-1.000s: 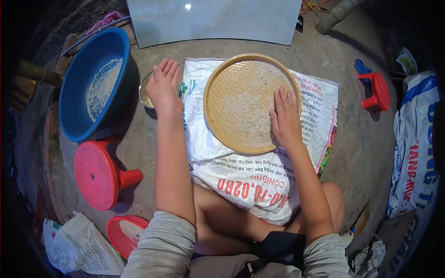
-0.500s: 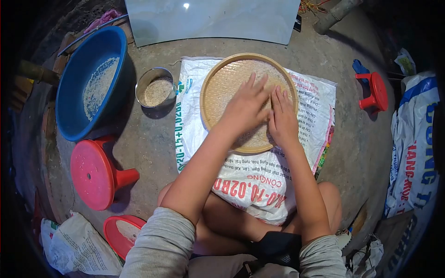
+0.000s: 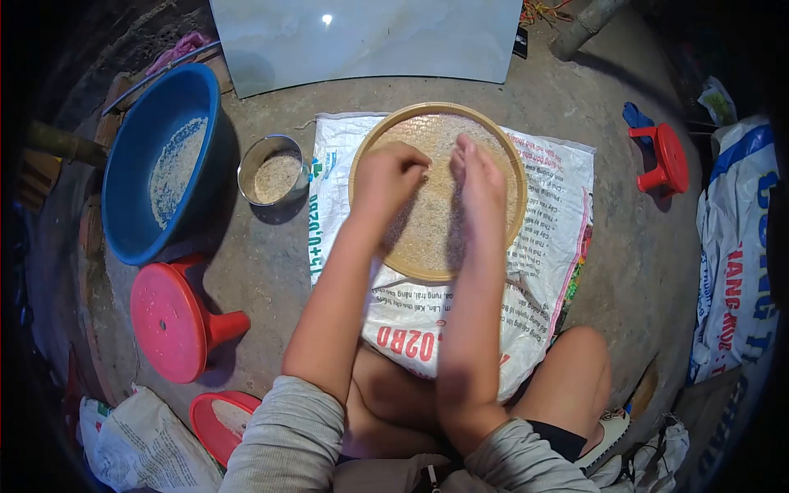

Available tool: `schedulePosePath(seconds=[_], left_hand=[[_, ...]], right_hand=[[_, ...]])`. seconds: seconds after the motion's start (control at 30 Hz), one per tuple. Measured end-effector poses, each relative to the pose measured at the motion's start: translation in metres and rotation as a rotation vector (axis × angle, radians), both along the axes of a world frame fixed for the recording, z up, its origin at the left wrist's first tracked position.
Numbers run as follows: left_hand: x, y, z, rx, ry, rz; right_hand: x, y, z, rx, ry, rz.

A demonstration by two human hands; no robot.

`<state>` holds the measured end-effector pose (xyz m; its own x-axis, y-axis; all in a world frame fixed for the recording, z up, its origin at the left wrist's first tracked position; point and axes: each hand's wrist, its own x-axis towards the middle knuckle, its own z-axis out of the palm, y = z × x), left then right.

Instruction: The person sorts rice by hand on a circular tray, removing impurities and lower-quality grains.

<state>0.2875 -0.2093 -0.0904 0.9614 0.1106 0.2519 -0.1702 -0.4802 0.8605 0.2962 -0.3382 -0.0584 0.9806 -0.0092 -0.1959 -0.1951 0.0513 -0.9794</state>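
Note:
A round woven bamboo tray lies before me with pale rice-like grain spread over its bottom. Above the tray's left half is my left hand, its fingers curled and the tips pinched together. Whatever is between those tips is too small to make out. My right hand is held on edge over the right half, fingers stretched out and slightly blurred, with nothing visible in it. A gap separates the two hands. Under the tray is a white printed sack laid flat on the floor.
On the left stand a steel pot of grain, a large blue basin with grain, a red stool and a red bowl. Another red stool and a filled sack are at right. A glossy panel lies beyond.
The hands have come apart from near each other on the grain. My left hand moved left and curled its fingers; my right turned on edge. The view has shifted slightly.

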Motion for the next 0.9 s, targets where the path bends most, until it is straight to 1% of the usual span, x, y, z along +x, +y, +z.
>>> schedulePosePath(seconds=[0.03, 0.07, 0.1, 0.13, 0.17, 0.2, 0.23, 0.27, 0.3, 0.33, 0.37, 0.4, 0.43, 0.5, 0.53, 0.57, 0.63, 0.7, 0.77, 0.83, 0.87, 0.9], left_hand=[[0.0, 0.005, 0.011, -0.251, 0.069, 0.087], [-0.002, 0.01, 0.021, -0.434, 0.073, 0.081], [-0.005, 0.01, 0.029, -0.432, 0.075, 0.079], [-0.008, 0.009, 0.034, -0.456, 0.089, 0.027], [-0.01, 0.005, 0.036, -0.482, 0.101, -0.024], [-0.012, -0.002, 0.032, -0.486, 0.13, -0.098], [-0.015, -0.007, 0.033, -0.345, 0.225, -0.204], [-0.015, -0.011, 0.028, -0.076, 0.064, -0.281], [-0.014, -0.013, 0.023, 0.194, -0.098, -0.349], [-0.014, -0.013, 0.021, 0.198, -0.1, -0.351], [-0.014, -0.013, 0.019, 0.162, -0.128, -0.285], [-0.013, -0.013, 0.018, 0.125, -0.155, -0.221], [-0.011, -0.012, 0.018, 0.128, -0.153, -0.227], [-0.008, -0.008, 0.018, 0.127, -0.162, 0.023], [-0.006, -0.005, 0.015, 0.072, -0.112, 0.032], [-0.006, -0.005, 0.011, 0.071, -0.109, 0.033], [-0.009, -0.006, 0.004, 0.221, -0.091, -0.047], [-0.011, -0.017, 0.001, 0.233, -0.1, -0.083], [-0.015, -0.027, 0.002, 0.245, -0.109, -0.123], [-0.019, -0.035, 0.005, 0.286, 0.043, -0.218], [-0.018, -0.037, -0.003, 0.247, -0.038, -0.2], [-0.016, -0.037, -0.007, 0.248, -0.037, -0.207]], right_hand=[[-0.006, 0.007, -0.003, 0.217, 0.029, -0.112], [-0.012, 0.009, -0.008, 0.218, 0.029, -0.114], [-0.02, 0.011, -0.015, 0.558, 0.188, -0.101], [-0.025, 0.013, -0.023, 0.897, 0.346, -0.083], [-0.027, 0.011, -0.039, 0.898, 0.345, -0.083], [-0.029, 0.013, -0.046, 1.05, 0.374, -0.084], [-0.031, 0.013, -0.052, 1.203, 0.399, -0.085], [-0.033, 0.009, -0.057, 1.134, 0.432, -0.128], [-0.03, 0.003, -0.07, 1.136, 0.427, -0.123], [-0.026, -0.008, -0.094, 1.369, 0.327, 0.051], [-0.025, -0.013, -0.109, 1.593, 0.216, 0.226], [-0.025, -0.012, -0.078, 1.492, 0.299, 0.065], [-0.023, -0.01, -0.066, 1.496, 0.296, 0.059], [-0.017, -0.008, -0.052, 1.244, 0.246, -0.182], [-0.017, -0.011, -0.047, 1.248, 0.219, -0.198], [-0.017, -0.014, -0.046, 1.247, 0.223, -0.199], [-0.016, -0.02, -0.041, 1.208, 0.166, -0.321], [-0.016, -0.031, -0.034, 1.162, 0.16, -0.363], [-0.017, -0.045, -0.03, 1.165, 0.13, -0.328], [-0.017, -0.056, -0.025, 1.174, 0.125, -0.334], [-0.018, -0.061, -0.023, 1.171, 0.144, -0.36], [-0.02, -0.064, -0.022, 1.168, 0.164, -0.386]])
